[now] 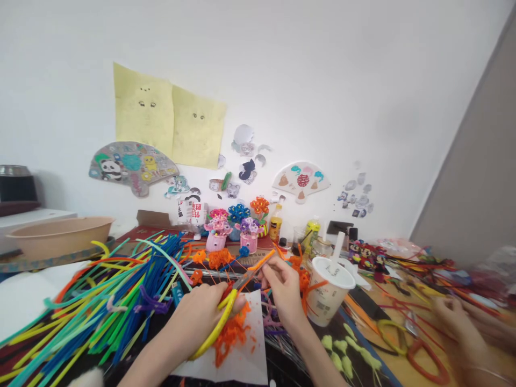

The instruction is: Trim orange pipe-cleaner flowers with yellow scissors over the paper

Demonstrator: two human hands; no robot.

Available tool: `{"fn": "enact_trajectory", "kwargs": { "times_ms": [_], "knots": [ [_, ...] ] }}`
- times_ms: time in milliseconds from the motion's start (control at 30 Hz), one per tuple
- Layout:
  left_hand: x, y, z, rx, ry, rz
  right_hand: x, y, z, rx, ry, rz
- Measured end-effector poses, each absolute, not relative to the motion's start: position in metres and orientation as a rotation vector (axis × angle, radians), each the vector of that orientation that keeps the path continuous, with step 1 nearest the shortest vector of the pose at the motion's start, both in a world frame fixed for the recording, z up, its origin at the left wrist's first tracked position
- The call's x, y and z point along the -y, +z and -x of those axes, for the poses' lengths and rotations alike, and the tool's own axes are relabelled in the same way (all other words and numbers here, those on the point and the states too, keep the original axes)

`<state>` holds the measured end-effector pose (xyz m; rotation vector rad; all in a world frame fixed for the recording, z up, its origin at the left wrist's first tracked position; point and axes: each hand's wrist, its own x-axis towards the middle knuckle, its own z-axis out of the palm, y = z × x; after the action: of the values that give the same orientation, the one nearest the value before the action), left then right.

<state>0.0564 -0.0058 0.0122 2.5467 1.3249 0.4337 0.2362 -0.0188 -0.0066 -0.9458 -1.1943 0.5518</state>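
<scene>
Bright, even light fills the white wall (258,80), leaving only soft shadows. The yellow-handled scissors (215,328) look fairly sharp, but another person's hand (455,317) at four o'clock smears into blur, and the wide lens slants the wall corner (437,134) at two o'clock.

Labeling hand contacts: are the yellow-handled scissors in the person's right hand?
No, the yellow-handled scissors are in the left hand, while the right hand pinches an orange pipe cleaner.
</scene>
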Motion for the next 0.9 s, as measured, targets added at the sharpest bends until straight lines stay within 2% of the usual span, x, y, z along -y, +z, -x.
{"fn": "enact_trajectory", "kwargs": {
  "times_ms": [900],
  "knots": [
    [0.0055,0.0116,-0.0606,-1.343,0.421,-2.522,0.0194,-0.0042,-0.2348,1.274,0.642,0.911]
  ]
}}
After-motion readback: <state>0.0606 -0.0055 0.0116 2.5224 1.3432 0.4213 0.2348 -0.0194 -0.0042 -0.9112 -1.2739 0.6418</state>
